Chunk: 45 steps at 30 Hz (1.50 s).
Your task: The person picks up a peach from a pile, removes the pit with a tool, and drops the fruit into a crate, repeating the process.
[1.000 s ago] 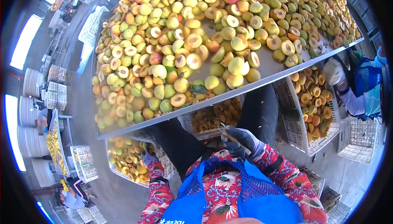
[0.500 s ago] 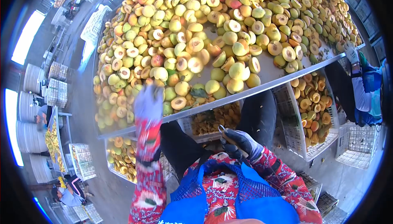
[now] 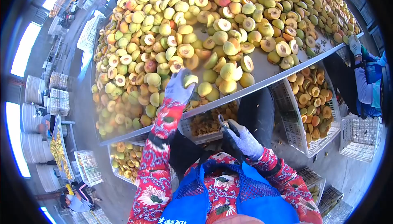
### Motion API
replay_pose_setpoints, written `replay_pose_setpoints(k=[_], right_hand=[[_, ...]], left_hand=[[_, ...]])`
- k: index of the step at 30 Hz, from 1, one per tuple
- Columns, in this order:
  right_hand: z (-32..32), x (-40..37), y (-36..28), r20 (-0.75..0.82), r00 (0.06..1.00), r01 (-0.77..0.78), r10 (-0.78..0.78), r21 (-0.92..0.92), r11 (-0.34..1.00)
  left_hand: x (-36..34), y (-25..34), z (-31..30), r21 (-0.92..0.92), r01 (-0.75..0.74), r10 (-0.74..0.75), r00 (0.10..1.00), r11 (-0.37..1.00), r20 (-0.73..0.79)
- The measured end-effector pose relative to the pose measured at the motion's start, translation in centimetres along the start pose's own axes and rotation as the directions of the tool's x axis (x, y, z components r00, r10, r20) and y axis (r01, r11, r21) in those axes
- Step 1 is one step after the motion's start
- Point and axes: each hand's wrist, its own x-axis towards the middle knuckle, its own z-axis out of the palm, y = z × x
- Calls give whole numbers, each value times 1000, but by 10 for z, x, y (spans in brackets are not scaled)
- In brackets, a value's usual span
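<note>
My left hand (image 3: 179,88), in a pale glove, reaches over the near edge of the table. Its fingers are closed on a yellow-green peach half (image 3: 190,80). Around it spread many peach halves (image 3: 186,51), several with the brown pit hollow facing up. My right hand (image 3: 245,141), gloved in grey with dark fingers, is below the table edge near my lap. It grips a small tool with a metal loop (image 3: 221,120) at its tip; the handle is mostly hidden by the fingers.
A metal-edged table (image 3: 282,75) bears the fruit pile. Beneath it stand a crate of pitted halves (image 3: 313,105), a crate at left (image 3: 125,160) and a container of brownish scraps (image 3: 213,121). At right are a co-worker's gloved hand (image 3: 354,45) and another white crate (image 3: 360,138).
My left hand has moved right and away from me across the pile, and now holds a peach half. The right hand stays low with the looped tool, turned slightly.
</note>
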Motion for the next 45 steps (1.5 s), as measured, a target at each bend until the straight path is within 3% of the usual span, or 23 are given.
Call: replay_pose_setpoints(k=[2, 6, 7, 10, 11, 14, 15, 16, 18, 24, 25, 26, 28, 30, 31, 34, 38, 39, 40, 42, 43, 44, 45], right_hand=[[-2, 5, -21, 8, 998, 66, -66, -126, 990], [10, 11, -42, 35, 977, 201, -210, -479, 855], [15, 13, -33, 19, 965, 233, -260, -515, 825], [23, 10, -42, 7, 975, 184, -224, -597, 781], [26, 9, -40, -8, 980, 147, -200, -647, 748], [28, 4, -36, 6, 992, 101, -128, -658, 747], [28, 3, -35, 3, 993, 93, -121, -657, 748], [28, 3, -33, 22, 993, 102, -116, -658, 746], [31, 0, -29, 40, 993, 108, -108, -656, 747], [32, 1, -12, 80, 981, 194, -177, -394, 898], [23, 1, -31, 191, 967, -153, 169, -96, 984], [18, 0, -42, 392, 813, -519, 430, 153, 841], [16, -1, -13, 465, 847, -437, 258, 333, 836], [13, 0, -3, 803, 592, -805, 60, 593, 15], [16, -1, -1, 811, 584, -799, -36, 566, -202], [24, -2, 11, 758, 644, -749, -105, 597, -287], [30, 1, -4, 686, 628, -771, -368, 614, -170], [30, 4, -5, 687, 691, -718, -226, 687, -109], [30, 4, -1, 686, 690, -719, -230, 685, -114], [17, 11, 11, 680, 722, -692, 127, 714, 107], [14, 11, 13, 613, 753, -658, 238, 699, 282], [16, 12, 15, 621, 748, -663, 233, 692, 285], [18, 13, 16, 493, 787, -613, 370, 567, 550]], left_hand=[[-25, 6, -9, -614, 405, -279, 914, 677, 295], [-63, 10, 1, -852, 384, -199, 922, 357, 332], [-79, 14, 5, -820, 151, -104, 988, 551, 112], [-92, -4, 18, -779, 251, -44, 960, 575, 277], [-92, -1, 16, -605, 13, 141, 968, 796, 207], [-105, 18, 9, -576, 86, 81, 963, 813, 258], [-109, 8, 21, -760, 377, -90, 915, 530, 392], [-112, 6, 24, -759, 384, -92, 913, 526, 398], [-112, 13, 23, -292, -233, 246, 969, 928, 9], [-126, 30, 29, -272, -65, 69, 998, 960, 4], [-128, 37, 30, -412, 92, -91, 996, 906, 21], [-129, 43, 29, -537, 240, -247, 967, 809, 61], [-128, 54, 20, -491, 149, -167, 986, 858, 6], [-126, 62, 13, -512, 177, -149, 984, 841, 96], [-124, 50, 20, -652, 73, -9, 995, 755, 101], [-117, 34, 29, -501, -209, 252, 968, 840, 18], [-141, 13, 53, -617, 129, -178, 984, 776, -18], [-150, 5, 53, -464, -46, -57, 977, 885, -205], [-163, -21, 44, -15, -77, 72, 980, 997, -185], [-174, -23, -1, -290, 228, -318, 894, 930, -317], [-195, -68, -6, -490, 456, -642, 694, 743, -327], [-188, -36, -57, 52, 650, -624, 747, 758, -229], [-201, -54, -76, 397, 667, -675, 723, 630, -145]])
